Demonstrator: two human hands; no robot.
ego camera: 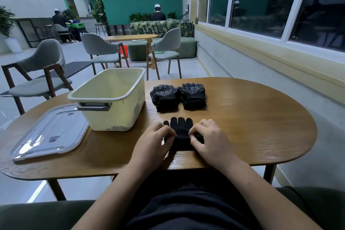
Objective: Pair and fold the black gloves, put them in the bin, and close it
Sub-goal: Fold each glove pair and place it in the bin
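— Entry one?
— Flat glove (178, 125), black, lying on the wooden surface (252, 127) near its front edge, fingers pointing away from the person; whether it is one glove or two stacked, I cannot tell

— Hands?
— Left hand (155, 136) on the glove's left side, right hand (210, 136) on its right side; both have fingers curled down onto the fabric and grip it towards the cuff end; the two hands sit near each other but apart, with black fabric showing between them

— Entry two?
— Left folded bundle (164, 98) and right folded bundle (193, 96), black gloves with pale dotted grip and white lettering; side by side, further back on the surface, apart from the flat glove

— Entry three?
— Bin (112, 99), cream plastic, grey handle on its near end, open at the top, a letter A drawn on its right wall; it stands just beside the left folded bundle, on that bundle's left

— Its cover?
— Lid (50, 132), clear with a pale rim, lying flat on the surface left of the bin, one corner by the bin's handle

— Remainder?
— Grey chair (43, 69) and second table (130, 37) in the room beyond; dark window (261, 5) to the right
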